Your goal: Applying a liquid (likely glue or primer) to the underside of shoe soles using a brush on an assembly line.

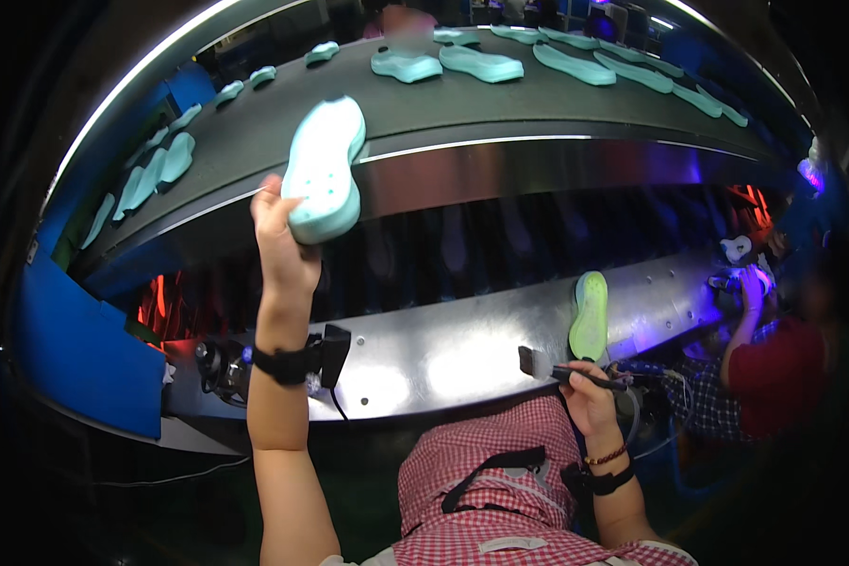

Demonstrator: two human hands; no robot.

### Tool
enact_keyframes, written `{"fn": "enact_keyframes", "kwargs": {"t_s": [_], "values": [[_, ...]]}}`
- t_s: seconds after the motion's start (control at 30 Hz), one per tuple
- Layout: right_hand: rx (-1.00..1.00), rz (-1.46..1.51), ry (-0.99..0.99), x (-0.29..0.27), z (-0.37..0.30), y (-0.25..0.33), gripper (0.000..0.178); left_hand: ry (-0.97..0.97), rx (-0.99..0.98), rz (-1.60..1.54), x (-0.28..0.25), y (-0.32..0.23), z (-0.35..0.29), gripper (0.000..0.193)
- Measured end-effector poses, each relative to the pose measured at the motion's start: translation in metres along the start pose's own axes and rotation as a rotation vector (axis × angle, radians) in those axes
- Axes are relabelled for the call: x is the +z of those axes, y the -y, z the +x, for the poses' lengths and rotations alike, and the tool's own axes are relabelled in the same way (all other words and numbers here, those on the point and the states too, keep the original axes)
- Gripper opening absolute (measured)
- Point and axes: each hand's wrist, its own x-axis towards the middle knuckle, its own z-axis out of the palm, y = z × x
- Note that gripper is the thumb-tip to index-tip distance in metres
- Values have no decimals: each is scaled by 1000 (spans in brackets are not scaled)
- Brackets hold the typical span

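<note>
My left hand (pixel 281 243) is raised and grips a mint-green shoe sole (pixel 324 168) by its lower end, holding it up in front of the dark conveyor belt (pixel 415 108). My right hand (pixel 590 389) is low by my lap and holds a small dark brush (pixel 549 367), bristles pointing left. Just above that hand a second sole (pixel 590 316), glowing yellow-green, rests on the shiny metal ledge (pixel 443 349).
Several more mint-green soles (pixel 481 64) ride on the belt, at the back and along its left side. A blue panel (pixel 75 349) stands at the left. To the right another person in a red top (pixel 774 363) works under violet light.
</note>
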Motion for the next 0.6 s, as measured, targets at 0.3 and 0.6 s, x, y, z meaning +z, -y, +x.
{"fn": "enact_keyframes", "kwargs": {"t_s": [0.3, 0.6], "values": [[56, -20, 107, 10, 13, -11, 21, 409, -840, -746, -113, 87, -143, 83], [121, -249, 163, 46, 46, -31, 22, 271, -1118, -786, -27, 129, -217, 83]]}}
